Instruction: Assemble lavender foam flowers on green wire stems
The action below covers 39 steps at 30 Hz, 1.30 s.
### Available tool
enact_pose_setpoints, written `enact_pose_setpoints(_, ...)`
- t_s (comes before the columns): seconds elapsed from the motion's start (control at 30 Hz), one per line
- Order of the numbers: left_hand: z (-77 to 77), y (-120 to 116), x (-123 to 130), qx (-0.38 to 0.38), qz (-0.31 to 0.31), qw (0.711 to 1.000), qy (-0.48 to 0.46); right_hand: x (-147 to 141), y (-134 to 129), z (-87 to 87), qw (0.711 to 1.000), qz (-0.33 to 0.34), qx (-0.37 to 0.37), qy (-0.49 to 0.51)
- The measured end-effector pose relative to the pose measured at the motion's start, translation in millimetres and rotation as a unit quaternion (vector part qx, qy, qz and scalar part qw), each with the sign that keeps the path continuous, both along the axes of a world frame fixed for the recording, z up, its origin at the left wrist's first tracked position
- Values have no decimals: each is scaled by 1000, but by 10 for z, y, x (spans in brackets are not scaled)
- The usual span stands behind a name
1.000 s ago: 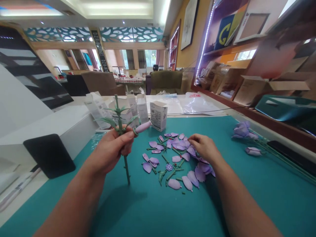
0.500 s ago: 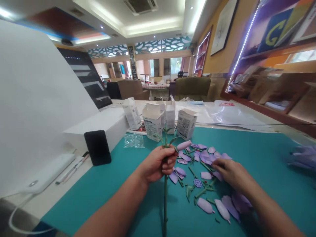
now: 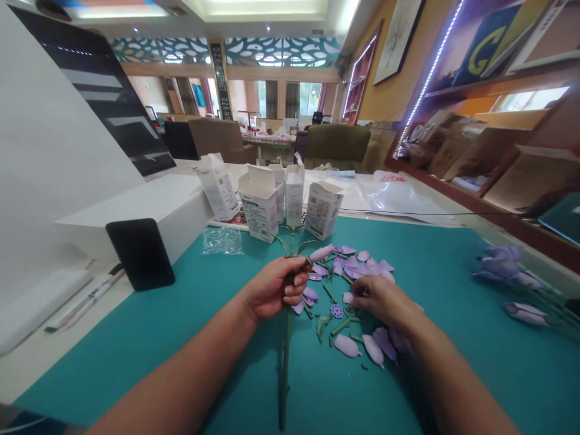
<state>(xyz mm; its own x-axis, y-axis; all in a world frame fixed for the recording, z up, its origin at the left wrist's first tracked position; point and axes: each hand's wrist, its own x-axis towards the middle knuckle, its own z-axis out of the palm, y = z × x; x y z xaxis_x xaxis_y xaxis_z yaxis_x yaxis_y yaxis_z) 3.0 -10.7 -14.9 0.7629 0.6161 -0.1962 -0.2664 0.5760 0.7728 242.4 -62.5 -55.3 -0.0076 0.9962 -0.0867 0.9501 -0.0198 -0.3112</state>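
Observation:
My left hand is closed round a long green stem with leaves at its top, and a pale purple bud sticks out beside the thumb. My right hand is over a pile of purple petals and green stem pieces, its fingers pinched together; what they hold, if anything, is hidden. Near it lie a purple ring-shaped piece, a green leaf piece and pale petals on the teal mat.
Opened white boxes stand behind the mat, with a clear plastic bag in front. A black phone-like device leans at the left against a white box. Purple flowers lie at the right.
The view has shifted down and to the right. My right hand has moved left and nearer my left hand, over the petals. My left hand still holds the stem.

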Motion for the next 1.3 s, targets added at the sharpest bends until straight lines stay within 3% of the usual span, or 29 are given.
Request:
enact_pose_setpoints(0.13,-24,-19,16,0,-13,1000,-1,-54,53,-43,999,16,11,-33)
enact_pose_setpoints(0.3,-12,-55,25,-7,-20,1000,0,-79,58,-41,1000,-4,-5,-3)
enact_pose_setpoints(0.47,-4,-67,6,-20,-22,999,-20,-70,25,-93,998,17,8,60)
enact_pose_setpoints(0.6,56,-60,-60,4,-10,998,-57,-67,27,-83,985,32,75,149)
enact_pose_setpoints(0.7,162,-59,-156,53,24,994,-91,-191,-3,137,955,29,97,279)
enact_pose_setpoints(0.8,284,-76,-269,107,67,985,-114,-441,-107,531,918,51,122,373)
enact_pose_setpoints(0.9,371,-108,-352,152,121,973,-124,-708,-270,929,892,99,251,364)
enact_pose_setpoints(1.0,409,-145,-387,184,169,961,-115,-912,-429,1170,860,144,372,317)
enact_pose_setpoints(1.1,420,-180,-392,228,182,952,-92,-1040,-536,1218,853,143,411,289)
enact_pose_setpoints(1.3,393,-214,-376,277,176,941,-77,-1111,-573,1095,848,134,450,247)
